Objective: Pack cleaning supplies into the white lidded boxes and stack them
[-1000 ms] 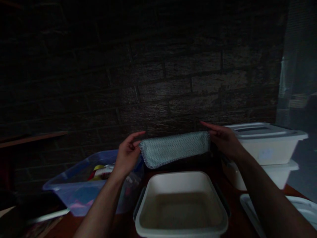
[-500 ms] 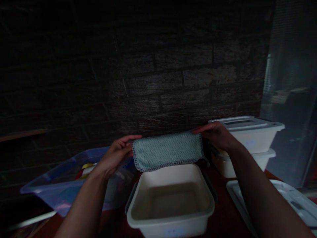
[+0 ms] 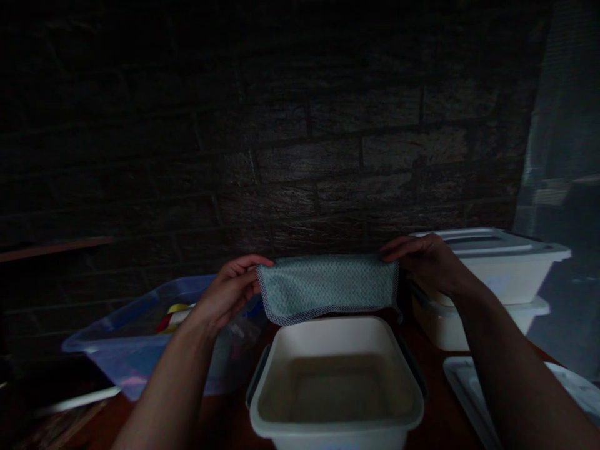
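A folded light green cleaning cloth (image 3: 330, 284) with a dark checked border hangs between my two hands, just behind the far rim of a white plastic box. My left hand (image 3: 229, 287) pinches its upper left corner. At the upper right corner, my right hand (image 3: 424, 259) grips the cloth between thumb and fingers. Below it stands the white box (image 3: 337, 428), lidless, with dark side handles and nothing visible inside its shaded bottom.
To the left is a translucent blue bin (image 3: 112, 356) holding a red and yellow item and clear plastic. Two stacked white boxes (image 3: 497, 275) stand at the right, with a pale lid (image 3: 462, 381) lying in front. A dark brick wall (image 3: 300, 156) rises behind the table (image 3: 225, 425).
The view has swung slightly left, so everything sits further right in the picture. Both hands still hold the cloth, which hangs a little more level and stretched out.
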Demonstrator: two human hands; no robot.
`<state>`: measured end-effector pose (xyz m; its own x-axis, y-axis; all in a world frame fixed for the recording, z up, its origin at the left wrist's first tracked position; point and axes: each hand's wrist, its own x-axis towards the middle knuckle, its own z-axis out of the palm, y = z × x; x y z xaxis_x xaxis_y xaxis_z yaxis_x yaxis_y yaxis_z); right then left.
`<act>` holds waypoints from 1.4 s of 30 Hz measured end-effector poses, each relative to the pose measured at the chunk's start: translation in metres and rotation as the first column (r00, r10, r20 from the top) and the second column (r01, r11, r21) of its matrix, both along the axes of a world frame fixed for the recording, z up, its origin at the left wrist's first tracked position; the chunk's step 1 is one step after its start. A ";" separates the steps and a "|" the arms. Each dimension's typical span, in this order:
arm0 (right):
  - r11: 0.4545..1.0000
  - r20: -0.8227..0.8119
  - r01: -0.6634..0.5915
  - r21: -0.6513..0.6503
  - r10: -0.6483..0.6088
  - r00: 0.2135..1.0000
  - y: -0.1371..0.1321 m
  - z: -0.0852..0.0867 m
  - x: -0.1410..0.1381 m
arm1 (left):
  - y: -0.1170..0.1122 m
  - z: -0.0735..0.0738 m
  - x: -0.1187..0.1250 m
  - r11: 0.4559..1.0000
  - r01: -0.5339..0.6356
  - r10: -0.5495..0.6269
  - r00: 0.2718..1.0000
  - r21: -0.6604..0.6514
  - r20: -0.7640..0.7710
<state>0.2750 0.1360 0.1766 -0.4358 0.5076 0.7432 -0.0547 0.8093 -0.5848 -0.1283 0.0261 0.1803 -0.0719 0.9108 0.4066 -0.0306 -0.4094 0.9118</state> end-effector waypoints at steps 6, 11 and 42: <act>0.997 0.143 0.069 0.035 -0.073 0.987 -0.007 0.001 -0.004 | -0.002 0.002 0.005 1.000 -0.005 0.005 1.000 0.020 -0.003; 0.973 0.048 0.170 0.153 -0.179 0.983 -0.012 0.006 -0.010 | 0.001 0.003 0.004 1.000 -0.009 0.009 0.999 -0.017 0.033; 0.934 0.304 0.322 -0.155 -0.265 0.915 -0.055 -0.045 -0.031 | -0.045 -0.032 0.040 0.976 -0.204 0.156 0.895 -0.072 -0.418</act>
<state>0.2435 0.0811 0.1317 -0.4160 0.7677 0.4873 0.3522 0.6301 -0.6920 -0.0887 -0.0188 0.1484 -0.0886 0.9390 0.3324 0.4181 -0.2678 0.8680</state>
